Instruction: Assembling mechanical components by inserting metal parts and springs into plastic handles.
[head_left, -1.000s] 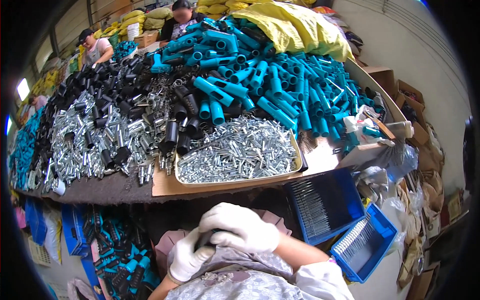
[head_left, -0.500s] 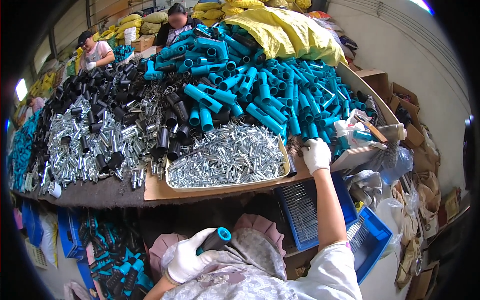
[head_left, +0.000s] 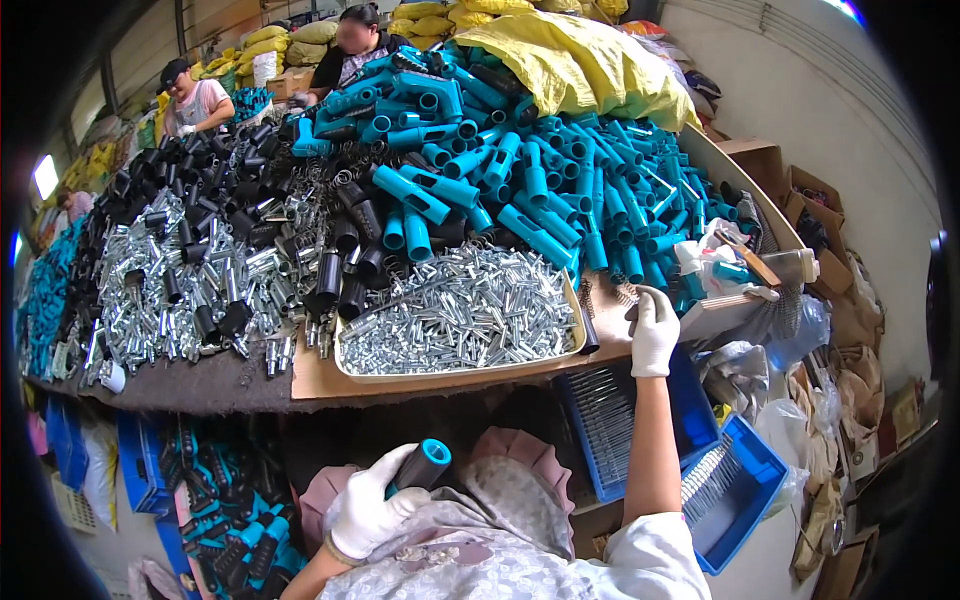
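My left hand (head_left: 368, 512), in a white glove, is closed around a black tubular handle (head_left: 417, 466) with a teal ring at its open end, held tilted above my lap. My right hand (head_left: 655, 332), also gloved, is at the table's front edge, right of the tray. Its thumb and fingers are bent together beside a thin coil spring (head_left: 626, 293). A small dark spot shows at the fingertips, too small to name. Ahead of this hand lies a heap of teal plastic tubes (head_left: 600, 190).
A shallow cream tray (head_left: 470, 375) holds many small metal pins. Black sleeves (head_left: 245, 215) and metal parts spread leftward. Blue bins (head_left: 735, 535) with metal rods stand below the right edge. Finished-looking black and teal pieces (head_left: 235, 545) lie lower left. Two co-workers work across the table.
My right hand has drawn slightly right and turned, its fingers now bent together near the spring. My left hand keeps the black handle, raised a little.
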